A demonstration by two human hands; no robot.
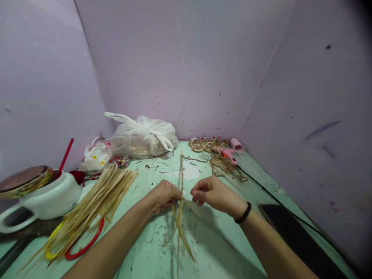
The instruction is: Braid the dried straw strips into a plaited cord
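My left hand (167, 195) pinches the lower end of a thin braided straw cord (182, 174) that runs straight away from me over the table. Below those fingertips, loose flat straw strands (183, 236) spread toward me. Just right of the cord, my right hand (207, 193) is closed with curled fingers; anything held in them is hidden. A motion-smeared pale strand (213, 228) slants down to the right beneath this hand. On the left lies a bundle of dry straw strips (93, 207), partly covering scissors with red and yellow handles (90, 246).
A white pot (55, 197) with a lid (24, 180) stands at left. Behind are a knotted plastic bag (145, 137), coiled braid (222, 162), a pink glue gun (229, 154) and a pink thread spool (237, 145). A black cable (270, 192) passes a dark phone-like slab (296, 240) at right.
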